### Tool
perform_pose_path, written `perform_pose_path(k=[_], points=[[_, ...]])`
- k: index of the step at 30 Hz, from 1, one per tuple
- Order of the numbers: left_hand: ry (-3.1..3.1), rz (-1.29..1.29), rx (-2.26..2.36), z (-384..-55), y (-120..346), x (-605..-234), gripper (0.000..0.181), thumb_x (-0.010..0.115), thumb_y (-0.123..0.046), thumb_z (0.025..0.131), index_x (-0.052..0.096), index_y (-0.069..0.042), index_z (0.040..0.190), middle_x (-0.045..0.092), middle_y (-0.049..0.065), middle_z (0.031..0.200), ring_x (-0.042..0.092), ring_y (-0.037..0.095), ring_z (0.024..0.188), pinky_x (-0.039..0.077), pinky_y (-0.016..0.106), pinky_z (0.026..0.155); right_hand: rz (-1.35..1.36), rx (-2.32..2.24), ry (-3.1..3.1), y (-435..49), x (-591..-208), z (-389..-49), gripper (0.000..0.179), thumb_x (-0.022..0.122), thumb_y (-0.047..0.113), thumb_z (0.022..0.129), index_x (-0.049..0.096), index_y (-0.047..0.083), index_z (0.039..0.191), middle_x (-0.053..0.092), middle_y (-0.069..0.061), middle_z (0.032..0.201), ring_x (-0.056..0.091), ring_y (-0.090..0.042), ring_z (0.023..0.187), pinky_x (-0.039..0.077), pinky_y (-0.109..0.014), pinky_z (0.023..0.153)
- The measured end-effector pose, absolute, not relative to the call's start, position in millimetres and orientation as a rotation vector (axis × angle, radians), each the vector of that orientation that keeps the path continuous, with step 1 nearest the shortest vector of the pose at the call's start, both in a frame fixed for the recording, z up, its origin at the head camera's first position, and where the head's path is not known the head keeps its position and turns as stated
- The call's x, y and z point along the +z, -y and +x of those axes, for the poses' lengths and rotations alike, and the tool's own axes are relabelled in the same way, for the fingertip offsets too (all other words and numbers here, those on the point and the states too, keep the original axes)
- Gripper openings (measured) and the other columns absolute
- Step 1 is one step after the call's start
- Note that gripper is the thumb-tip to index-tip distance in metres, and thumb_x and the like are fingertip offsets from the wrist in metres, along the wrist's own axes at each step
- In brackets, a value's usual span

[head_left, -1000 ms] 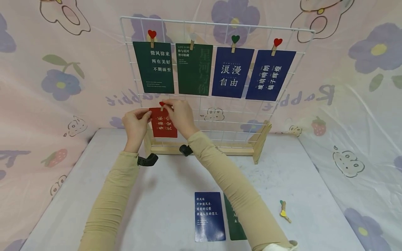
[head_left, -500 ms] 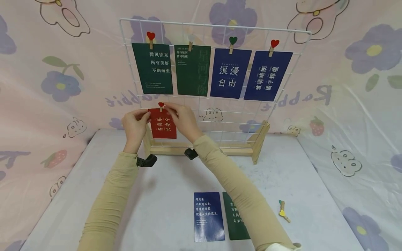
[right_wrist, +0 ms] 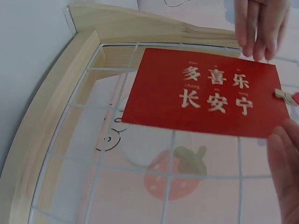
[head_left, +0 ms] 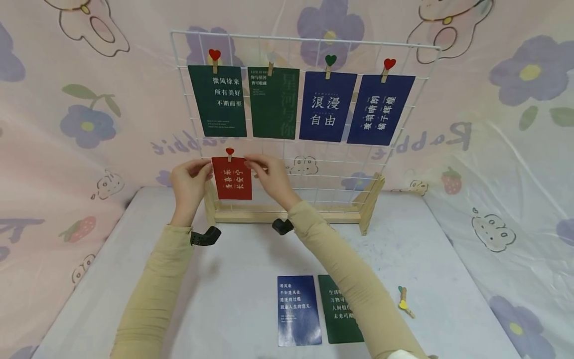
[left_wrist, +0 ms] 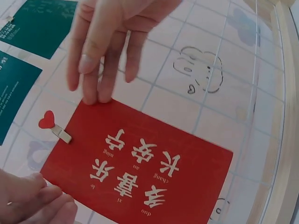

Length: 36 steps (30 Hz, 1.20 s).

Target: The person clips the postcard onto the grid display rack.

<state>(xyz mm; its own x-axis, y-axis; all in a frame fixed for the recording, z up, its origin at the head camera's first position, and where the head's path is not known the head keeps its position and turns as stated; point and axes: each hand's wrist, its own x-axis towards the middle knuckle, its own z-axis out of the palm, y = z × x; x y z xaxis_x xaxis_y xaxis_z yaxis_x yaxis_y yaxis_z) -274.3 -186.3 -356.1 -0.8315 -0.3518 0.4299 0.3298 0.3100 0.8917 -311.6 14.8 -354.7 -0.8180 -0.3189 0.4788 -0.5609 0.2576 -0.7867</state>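
Observation:
A red card [head_left: 231, 178] with white characters hangs on the white wire grid [head_left: 309, 199], under a small clothespin with a red heart [head_left: 230, 152]. My left hand [head_left: 190, 184] is at the card's left edge, fingertips touching or almost touching it. At the right edge is my right hand [head_left: 271, 177], its fingers fairly straight; in the left wrist view this hand's fingertips [left_wrist: 97, 95] meet the edge while the thumb stays apart. Neither hand grips the clothespin. In the right wrist view the left hand [right_wrist: 262, 28] extends straight fingers to the card's border.
Two green cards [head_left: 217, 102] and two blue cards [head_left: 327, 107] hang along the grid's top row from heart clothespins. A blue card [head_left: 299, 311] and a green card [head_left: 338, 309] lie on the white table, the latter partly under my right forearm. Clothespins [head_left: 405, 301] lie to the right.
My right hand has let go of the heart clothespin and shifted right to the card's right edge. My left hand has loosened from the left edge. The card stays hanging.

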Motion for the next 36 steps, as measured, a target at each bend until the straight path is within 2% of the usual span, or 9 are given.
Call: perform_pose_path(k=[2,5,9,12,18,24,27,32,36], points=[[2.025,-0.01,-1.574,-270.2,185.3,-357.1,0.017,0.067,-0.002,0.088,0.07,0.007,0.102,0.068,0.023,0.095,0.068,0.018,0.078,0.055,0.02,0.068,0.829,1.633,2.313,-20.8,-355.5,-310.2,0.026,0.056,0.012,0.097,0.066,0.005,0.12,0.069,-0.005,0.108,0.065,-0.013,0.096,0.056,-0.031,0.076],[2.061,-0.077,-1.599,-264.4,183.3,-359.7,0.02,0.067,-0.001,0.088,0.068,0.009,0.105,0.068,0.024,0.098,0.069,0.025,0.083,0.055,0.021,0.07,0.849,1.702,2.337,-30.7,-355.0,-307.5,0.027,0.055,0.015,0.098,0.065,0.005,0.121,0.069,-0.006,0.106,0.065,-0.015,0.095,0.056,-0.028,0.075],[2.182,-0.161,-1.648,-255.3,178.1,-364.4,0.026,0.067,-0.007,0.089,0.066,0.008,0.111,0.067,0.023,0.102,0.067,0.034,0.088,0.056,0.024,0.073,0.911,1.783,2.364,-45.3,-352.1,-301.5,0.03,0.054,0.017,0.099,0.063,0.003,0.124,0.068,-0.008,0.103,0.065,-0.022,0.094,0.057,-0.033,0.076],[2.29,-0.203,-1.697,-246.3,172.5,-367.7,0.031,0.068,-0.014,0.09,0.065,0.005,0.116,0.067,0.02,0.105,0.068,0.029,0.088,0.055,0.023,0.074,0.948,1.805,2.397,-56.3,-349.5,-294.7,0.031,0.053,0.017,0.1,0.061,0.002,0.125,0.068,-0.009,0.104,0.065,-0.027,0.095,0.057,-0.036,0.077],[2.401,-0.252,-1.863,-229.8,158.6,-373.6,0.037,0.067,-0.015,0.091,0.06,0.004,0.122,0.065,0.02,0.113,0.067,0.013,0.087,0.055,0.025,0.079,1.001,1.795,2.434,-77.4,-347.6,-275.0,0.029,0.05,0.017,0.101,0.06,0.002,0.124,0.068,-0.011,0.106,0.065,-0.023,0.096,0.055,-0.035,0.081],[2.409,-0.292,-2.005,-222.4,146.0,-385.0,0.037,0.066,-0.012,0.091,0.059,0.005,0.123,0.063,0.023,0.115,0.066,0.018,0.093,0.055,0.035,0.083,0.979,1.848,2.45,-97.9,-348.6,-254.2,0.031,0.047,0.016,0.102,0.058,0.0,0.127,0.066,-0.015,0.11,0.063,-0.027,0.102,0.053,-0.04,0.087],[2.416,-0.293,-2.049,-219.3,141.5,-389.7,0.035,0.066,-0.013,0.092,0.061,0.003,0.122,0.064,0.021,0.113,0.066,0.019,0.094,0.054,0.039,0.084,0.947,1.882,2.47,-107.4,-352.3,-246.4,0.032,0.046,0.015,0.103,0.056,0.0,0.128,0.065,-0.018,0.112,0.062,-0.028,0.103,0.052,-0.042,0.088],[2.45,-0.295,-2.141,-215.5,136.2,-398.6,0.036,0.064,-0.013,0.093,0.058,0.002,0.126,0.065,0.017,0.114,0.065,0.022,0.099,0.053,0.037,0.086,0.89,1.954,2.476,-123.9,-360.6,-231.3,0.032,0.045,0.013,0.103,0.055,-0.002,0.13,0.063,-0.022,0.115,0.06,-0.035,0.106,0.049,-0.048,0.091],[2.457,-0.308,-2.199,-212.8,132.2,-404.6,0.037,0.063,-0.013,0.094,0.057,0.001,0.128,0.064,0.018,0.115,0.063,0.029,0.105,0.052,0.037,0.088,0.825,1.937,2.483,-139.3,-367.6,-217.9,0.031,0.046,0.016,0.103,0.057,0.0,0.128,0.065,-0.018,0.113,0.061,-0.031,0.104,0.05,-0.046,0.09]])
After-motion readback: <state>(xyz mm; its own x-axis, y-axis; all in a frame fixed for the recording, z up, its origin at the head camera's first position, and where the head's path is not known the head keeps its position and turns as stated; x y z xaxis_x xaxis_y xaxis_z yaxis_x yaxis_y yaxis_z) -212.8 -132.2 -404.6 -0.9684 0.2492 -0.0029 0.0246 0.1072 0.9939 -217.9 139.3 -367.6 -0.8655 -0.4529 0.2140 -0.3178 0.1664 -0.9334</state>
